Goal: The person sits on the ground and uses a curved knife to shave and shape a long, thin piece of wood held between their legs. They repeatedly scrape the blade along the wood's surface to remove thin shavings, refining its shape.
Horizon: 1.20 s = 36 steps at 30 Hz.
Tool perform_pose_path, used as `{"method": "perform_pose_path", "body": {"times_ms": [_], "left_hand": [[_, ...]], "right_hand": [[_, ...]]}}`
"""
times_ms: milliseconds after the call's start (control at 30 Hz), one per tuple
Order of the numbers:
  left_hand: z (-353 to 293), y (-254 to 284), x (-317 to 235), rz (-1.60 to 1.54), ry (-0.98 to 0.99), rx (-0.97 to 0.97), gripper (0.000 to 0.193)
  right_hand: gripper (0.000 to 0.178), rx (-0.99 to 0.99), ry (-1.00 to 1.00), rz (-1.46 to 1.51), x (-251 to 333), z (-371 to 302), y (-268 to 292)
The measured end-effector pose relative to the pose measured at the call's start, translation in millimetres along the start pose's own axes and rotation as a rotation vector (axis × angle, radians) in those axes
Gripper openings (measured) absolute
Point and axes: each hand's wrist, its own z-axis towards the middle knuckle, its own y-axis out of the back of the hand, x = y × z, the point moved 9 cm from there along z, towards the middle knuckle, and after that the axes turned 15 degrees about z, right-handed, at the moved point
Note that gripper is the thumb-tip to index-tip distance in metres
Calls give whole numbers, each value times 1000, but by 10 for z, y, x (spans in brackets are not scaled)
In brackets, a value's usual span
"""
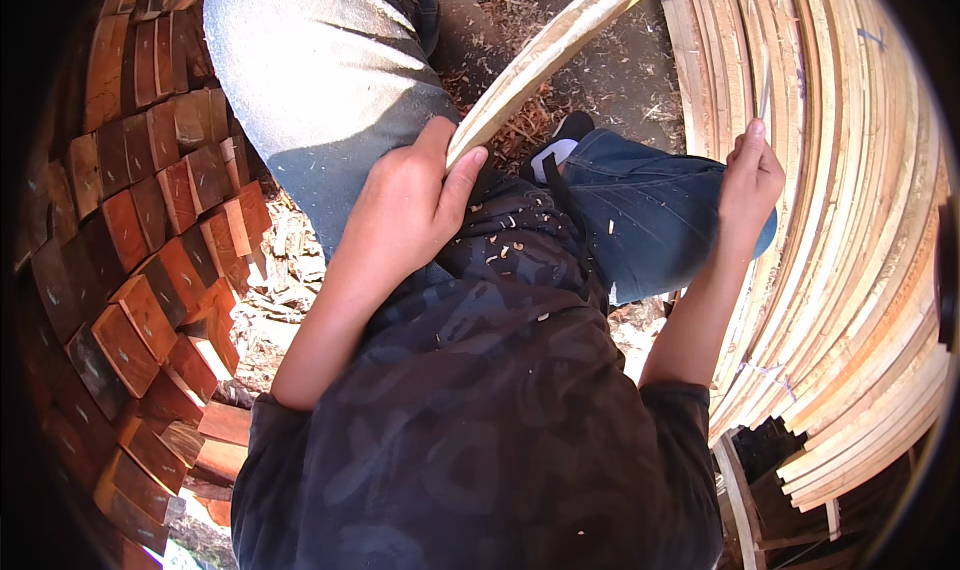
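Note:
My left hand (405,205) is closed around the near end of a long pale wooden strip (545,62), thumb on top. The strip slants up and away to the right, past the upper edge of the view, with a yellowish patch near its far end. Off to the right, above my knee, my right hand (748,185) grips a thin, light blade-like tool (766,88) pointing away from me. Its handle is hidden in my fingers, so the exact kind does not show. The tool is apart from the strip.
Stacked reddish-brown wood blocks (140,320) rise on my left. Bundled long pale wooden slats (850,220), bound with thin ties, fill the right side. Wood shavings (535,120) litter the ground between my legs, and a few chips lie on my dark shirt (480,400).

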Motion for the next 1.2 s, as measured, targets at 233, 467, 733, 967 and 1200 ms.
{"method": "perform_pose_path", "body": {"times_ms": [233,467,733,967,1200], "left_hand": [[-85,86,-107,118,-24,99,26],[-482,473,-127,523,17,137,23],[-687,1117,-776,327,-284,-33,42],[-1227,1042,-1816,-296,-1070,168,29],[-1286,1090,-1647,-504,-1060,328,21]], "right_hand": [[42,395,-398,551,-98,-835,-1211],[32,360,-546,987,411,-703,-1613],[33,473,-557,1051,458,-829,-1907],[33,486,-618,1074,393,-862,-1891],[34,488,-636,1075,350,-910,-1851]]}}
